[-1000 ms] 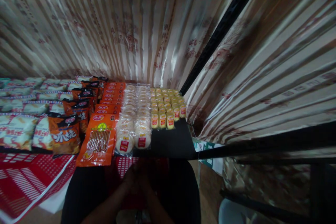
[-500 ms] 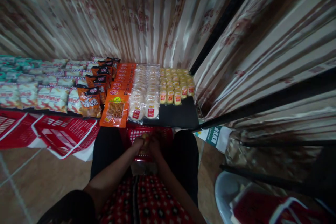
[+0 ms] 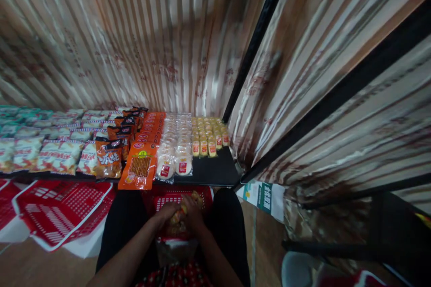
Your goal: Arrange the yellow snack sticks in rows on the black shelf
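Note:
Between my knees, my left hand (image 3: 169, 212) and my right hand (image 3: 191, 214) come together over a red basket (image 3: 208, 195). My fingers are closed around small yellow snack packets (image 3: 177, 216); how many each hand holds is hard to see in the dim light. More yellowish packets show just past my right hand and under my wrists, inside the basket. On the black shelf (image 3: 215, 168) ahead stand rows of small yellow packets (image 3: 211, 145), clear-wrapped round white crackers (image 3: 165, 163) and orange stick-snack bags (image 3: 139, 166).
White snack bags (image 3: 50, 154) and dark-orange bags (image 3: 108, 157) fill the shelf's left. Red baskets (image 3: 63, 208) with white handles sit below it. Black rack bars (image 3: 323, 103) and striped curtains (image 3: 182, 54) rise ahead and right. A pale tub (image 3: 296, 267) is at lower right.
The view has tilted up and shifted right, so the shelf appears lower. Both hands remain together over the basket, and yellow packets now show more plainly around them.

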Motion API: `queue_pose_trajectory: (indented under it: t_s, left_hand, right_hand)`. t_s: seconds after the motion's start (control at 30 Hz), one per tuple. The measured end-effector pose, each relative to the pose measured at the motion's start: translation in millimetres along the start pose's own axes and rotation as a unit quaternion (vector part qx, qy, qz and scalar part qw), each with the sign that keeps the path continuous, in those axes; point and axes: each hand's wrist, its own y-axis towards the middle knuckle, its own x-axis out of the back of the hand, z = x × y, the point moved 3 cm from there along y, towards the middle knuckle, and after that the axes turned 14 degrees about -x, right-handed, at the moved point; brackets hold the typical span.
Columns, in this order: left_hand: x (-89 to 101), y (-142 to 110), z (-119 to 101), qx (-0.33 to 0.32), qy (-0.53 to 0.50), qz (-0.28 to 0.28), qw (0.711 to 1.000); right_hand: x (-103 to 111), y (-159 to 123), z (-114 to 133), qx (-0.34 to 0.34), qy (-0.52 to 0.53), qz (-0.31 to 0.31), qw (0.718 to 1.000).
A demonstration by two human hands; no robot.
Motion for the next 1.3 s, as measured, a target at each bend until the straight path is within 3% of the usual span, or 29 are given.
queue_pose_trajectory:
  t_s: [0.17,0.27,0.4,0.57,0.8,0.97,1.3]
  left_hand:
    - [-4.5,1,-10,-0.063,-0.009,0.075,0.995]
    - [-6.0,-7,-20,-0.061,-0.037,0.092,0.993]
    - [-8.0,-19,-34,-0.052,-0.132,0.066,0.988]
    - [-16.4,-27,-48,-0.089,-0.213,0.059,0.971]
    - [-32.6,-31,-73,-0.1,-0.204,0.027,0.973]
    - [-49.4,-24,-104,-0.151,-0.149,0.012,0.977]
    - [-74.7,1,-145,-0.2,-0.139,-0.053,0.968]
  right_hand:
    - [18,-5,4,0.046,-0.003,0.03,0.998]
    - [24,-7,-2,0.051,0.051,0.023,0.997]
    - [26,-4,-20,-0.032,0.155,0.0,0.987]
    - [36,-3,-29,-0.098,0.192,-0.045,0.976]
    - [80,-17,-16,-0.102,0.257,0.013,0.961]
    - [115,-26,-1,-0.052,0.324,0.024,0.944]
    - [141,-11,1,-0.008,0.341,-0.122,0.932]
